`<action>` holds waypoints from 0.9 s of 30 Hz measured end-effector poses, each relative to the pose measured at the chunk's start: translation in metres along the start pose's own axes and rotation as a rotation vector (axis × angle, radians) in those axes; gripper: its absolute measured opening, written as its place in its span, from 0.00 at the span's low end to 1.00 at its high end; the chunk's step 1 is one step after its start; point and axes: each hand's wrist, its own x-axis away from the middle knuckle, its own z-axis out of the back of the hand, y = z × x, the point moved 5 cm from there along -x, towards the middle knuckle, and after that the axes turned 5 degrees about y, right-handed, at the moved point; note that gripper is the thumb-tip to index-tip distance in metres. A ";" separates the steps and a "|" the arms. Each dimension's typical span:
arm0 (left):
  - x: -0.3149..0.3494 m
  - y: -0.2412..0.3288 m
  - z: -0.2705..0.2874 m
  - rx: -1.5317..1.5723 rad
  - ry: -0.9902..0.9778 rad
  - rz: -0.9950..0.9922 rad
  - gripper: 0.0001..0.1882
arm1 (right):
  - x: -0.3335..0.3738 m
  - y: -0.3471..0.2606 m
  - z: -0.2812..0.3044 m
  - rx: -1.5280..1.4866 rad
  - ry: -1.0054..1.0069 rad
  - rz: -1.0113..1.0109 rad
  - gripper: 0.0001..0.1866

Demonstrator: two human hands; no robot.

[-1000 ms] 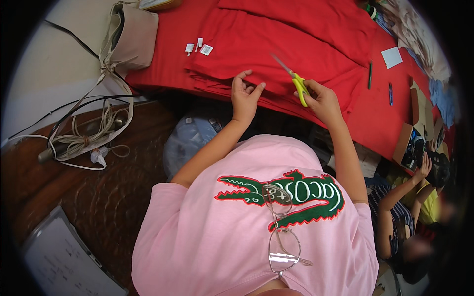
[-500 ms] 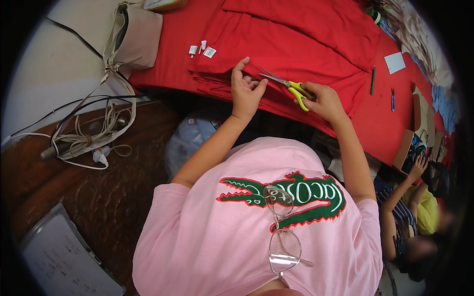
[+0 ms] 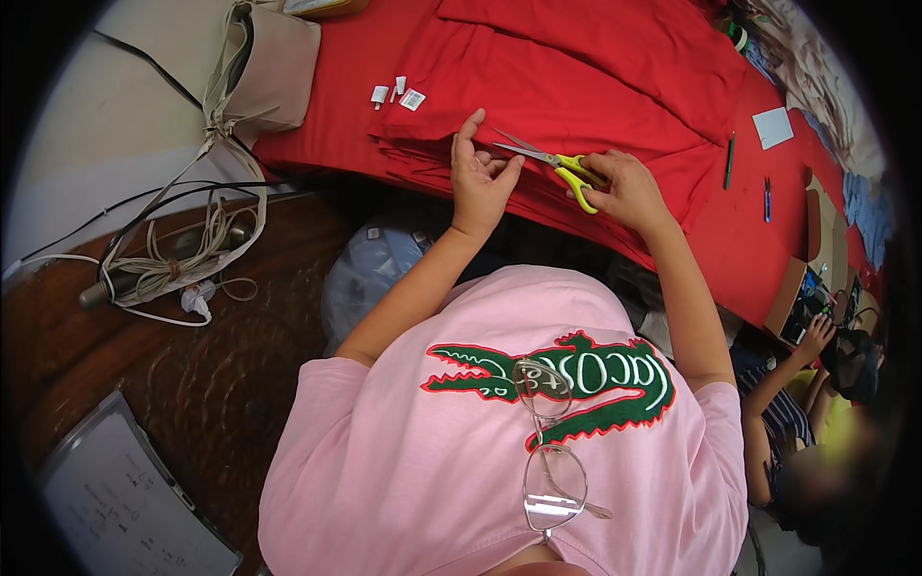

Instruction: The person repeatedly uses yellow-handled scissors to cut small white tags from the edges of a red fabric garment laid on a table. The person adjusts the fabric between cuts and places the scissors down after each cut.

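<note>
My right hand (image 3: 622,192) grips yellow-handled scissors (image 3: 573,179), with its fingers about the handle loops. The silver blades are slightly parted and point left toward my left hand (image 3: 480,192). That hand is at the near edge of the red cloth (image 3: 576,91), index finger stretched up and thumb apart from it, the other fingers bent. No held thing shows in it; a thin thread would be too small to make out. The cloth lies in folded layers on the red-covered table. White tags (image 3: 411,99) rest on it, left of the blades.
At the far left sits a beige bag (image 3: 279,72), with cables (image 3: 178,254) below it. A green pencil (image 3: 729,161), a blue pen (image 3: 767,200) and a white paper square (image 3: 772,128) lie right. Beyond them, another person's hand (image 3: 816,336) is at a cardboard box (image 3: 789,288).
The scissors have shifted slightly left, nearer my left hand, whose lower fingers are a little more bent. At the right, a dark object by the other person has come further into view.
</note>
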 end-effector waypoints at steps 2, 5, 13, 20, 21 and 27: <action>0.000 0.001 0.000 -0.005 0.003 -0.002 0.44 | 0.001 0.006 -0.003 -0.012 -0.011 -0.022 0.20; 0.000 -0.002 0.001 0.043 0.012 0.024 0.43 | 0.004 0.013 -0.009 -0.028 -0.026 -0.071 0.18; -0.007 -0.010 0.006 0.109 0.130 0.011 0.37 | 0.013 0.020 -0.021 -0.230 -0.030 -0.166 0.18; -0.002 -0.003 0.007 0.071 0.086 0.025 0.41 | -0.001 -0.006 -0.013 -0.050 -0.020 -0.085 0.20; -0.001 -0.003 0.008 0.077 0.085 0.022 0.41 | -0.003 -0.010 -0.012 -0.043 -0.021 -0.089 0.20; 0.001 -0.002 0.012 0.088 0.088 0.014 0.41 | -0.003 -0.007 -0.017 -0.063 0.006 -0.054 0.18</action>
